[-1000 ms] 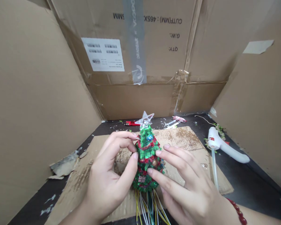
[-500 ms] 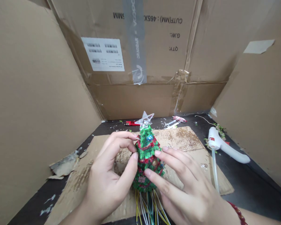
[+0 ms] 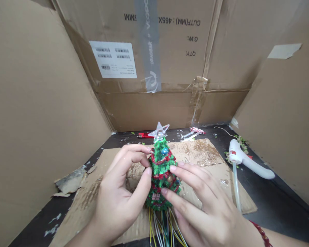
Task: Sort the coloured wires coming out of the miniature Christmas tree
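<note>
A small green tinsel Christmas tree (image 3: 161, 166) stands upright in front of me. A clear star (image 3: 159, 131) tops it, and red garland, a blue bauble (image 3: 164, 151) and a pink gift-shaped piece (image 3: 156, 196) decorate it. Yellow and white wires (image 3: 154, 224) spread out below its base. My left hand (image 3: 126, 188) grips the tree's left edge between thumb and fingers. Across the front right of the tree, my right hand (image 3: 206, 202) lays its outstretched, parted fingertips on the green tinsel; its thumb is mostly hidden below.
Under the tree lies a stained cardboard sheet (image 3: 92, 192) on a dark table. A white glue gun (image 3: 249, 161) with a glue stick rests at the right. Farther back are a red lighter (image 3: 144, 135) and red-white string (image 3: 197, 130). Cardboard walls (image 3: 170, 109) enclose the space.
My right index fingertip has shifted slightly right and down on the tree, showing more of the garland above the pink piece. My left hand and the tree stay put.
</note>
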Tool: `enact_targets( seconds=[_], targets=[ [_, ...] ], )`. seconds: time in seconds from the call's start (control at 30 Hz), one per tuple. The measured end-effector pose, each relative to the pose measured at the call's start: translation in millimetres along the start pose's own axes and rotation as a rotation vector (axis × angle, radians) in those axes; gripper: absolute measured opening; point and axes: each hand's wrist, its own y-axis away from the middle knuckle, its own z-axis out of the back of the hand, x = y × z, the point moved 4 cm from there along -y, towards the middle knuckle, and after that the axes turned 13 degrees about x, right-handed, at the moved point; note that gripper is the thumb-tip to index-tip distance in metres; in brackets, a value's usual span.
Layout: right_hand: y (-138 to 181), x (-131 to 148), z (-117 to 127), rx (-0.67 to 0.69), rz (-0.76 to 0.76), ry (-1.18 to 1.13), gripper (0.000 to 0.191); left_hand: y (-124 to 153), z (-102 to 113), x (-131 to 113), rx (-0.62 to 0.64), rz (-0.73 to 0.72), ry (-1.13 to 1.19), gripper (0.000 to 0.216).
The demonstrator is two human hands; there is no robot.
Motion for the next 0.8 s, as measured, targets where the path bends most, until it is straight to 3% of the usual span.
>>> enact_targets(
  seconds=[0.3,0.47,0.8],
  targets=[
    [-0.4,-0.7,0.2,-0.014,-0.02,-0.077,0.016,0.4,-0.5,0.8,0.01,0.018,0.021,0.003],
    [1.1,-0.8,-4.4,0.094,0.007,-0.119,0.017,0.7,-0.3,-0.3,0.0,0.023,0.037,0.004],
    [2.8,-0.6,-5.6,0.091,0.025,-0.102,0.017,-0.1,-1.0,0.1,0.003,0.028,0.037,0.004]
  ],
)
